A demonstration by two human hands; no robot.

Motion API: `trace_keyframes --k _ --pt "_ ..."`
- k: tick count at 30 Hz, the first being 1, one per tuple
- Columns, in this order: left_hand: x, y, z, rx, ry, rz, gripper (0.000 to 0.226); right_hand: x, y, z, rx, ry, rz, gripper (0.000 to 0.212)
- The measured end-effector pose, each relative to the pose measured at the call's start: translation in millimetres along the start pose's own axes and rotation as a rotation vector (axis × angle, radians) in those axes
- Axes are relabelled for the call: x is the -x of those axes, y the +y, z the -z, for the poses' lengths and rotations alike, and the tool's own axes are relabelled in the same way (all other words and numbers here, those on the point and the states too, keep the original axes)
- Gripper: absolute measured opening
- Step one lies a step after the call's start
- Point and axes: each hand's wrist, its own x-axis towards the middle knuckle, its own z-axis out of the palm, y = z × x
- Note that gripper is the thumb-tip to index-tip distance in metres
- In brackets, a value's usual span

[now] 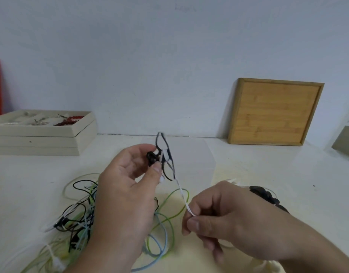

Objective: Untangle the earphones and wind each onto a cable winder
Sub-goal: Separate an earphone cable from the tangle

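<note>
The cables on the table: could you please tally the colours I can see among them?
Colours, since the strands are too tangled to count:
Black cable: 1
Green cable: 1
Light blue cable: 1
White cable: 1
Total: 4 colours

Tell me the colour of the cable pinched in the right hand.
White cable, head view.

surface: white table (248, 164) | on it: tangled earphone cables (81, 213), beige stacked trays (41, 138), leaning bamboo board (276, 111)

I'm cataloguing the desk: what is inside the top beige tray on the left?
The top beige tray holds red beads toward its right side and some small pale and metallic pieces, too blurred to identify. Its near wall hides the floor of the compartments.
</note>
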Motion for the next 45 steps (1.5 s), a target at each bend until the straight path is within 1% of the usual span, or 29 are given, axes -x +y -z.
trace_keyframes --k 3,6,8,10,13,15,18,20,22,23,25,28,30,32,34,36,38,39,45 --pt "-5 1 6 -0.115 0.044 -0.078 0.029 2 -1 0 0.007 -0.011 0.03 0.015" --pt "-2 5 6 -0.265 -0.006 -0.169 0.029 4 -4 0 0.002 -0.023 0.071 0.015" --pt "3 6 3 -0.312 -0.027 -0.196 0.027 6 -8 1 0.017 -0.036 0.116 0.016" --pt "5 5 1 -0.285 -0.022 -0.174 0.025 7 -9 0 0.061 -0.059 0.136 0.018" --pt "2 0 0 -0.142 0.012 -0.045 0.023 5 -8 -1 0.127 -0.116 0.119 0.019" --pt "1 -3 0 -0.096 -0.001 0.026 0.022 5 -7 -1 0.144 -0.137 0.111 0.019" --pt "4 -4 -2 -0.1 -0.053 0.029 0.021 7 -8 2 0.102 -0.172 0.096 0.02" --pt "6 -2 -2 -0.168 -0.096 -0.024 0.026 9 -9 4 0.057 -0.172 0.129 0.02" --pt "6 -3 -1 -0.28 -0.148 -0.082 0.032 10 -9 4 -0.021 -0.098 0.189 0.02" --pt "6 -3 0 -0.331 -0.182 -0.096 0.035 11 -7 4 -0.072 -0.026 0.22 0.021" --pt "5 -3 2 -0.39 -0.239 -0.101 0.04 11 -4 5 -0.202 0.169 0.278 0.027" --pt "5 1 4 -0.402 -0.308 -0.103 0.04 10 0 11 -0.306 0.525 0.29 0.023" --pt "6 5 5 -0.39 -0.359 -0.098 0.039 9 4 16 -0.239 0.721 0.237 0.018" --pt "7 7 5 -0.388 -0.417 -0.088 0.039 8 4 20 -0.113 0.849 0.201 0.015" --pt "8 7 4 -0.37 -0.493 -0.071 0.042 8 2 20 -0.081 0.913 0.203 0.014" --pt "9 7 2 -0.351 -0.563 -0.062 0.041 6 2 19 -0.079 0.93 0.191 0.017" --pt "9 7 1 -0.301 -0.601 -0.045 0.032 3 4 18 -0.068 0.924 0.146 0.018" --pt "10 6 0 -0.27 -0.612 -0.031 0.028 2 5 18 -0.065 0.917 0.12 0.018" --pt "10 6 -1 -0.134 -0.613 0.0 0.03 -2 7 15 -0.074 0.864 0.017 0.023"
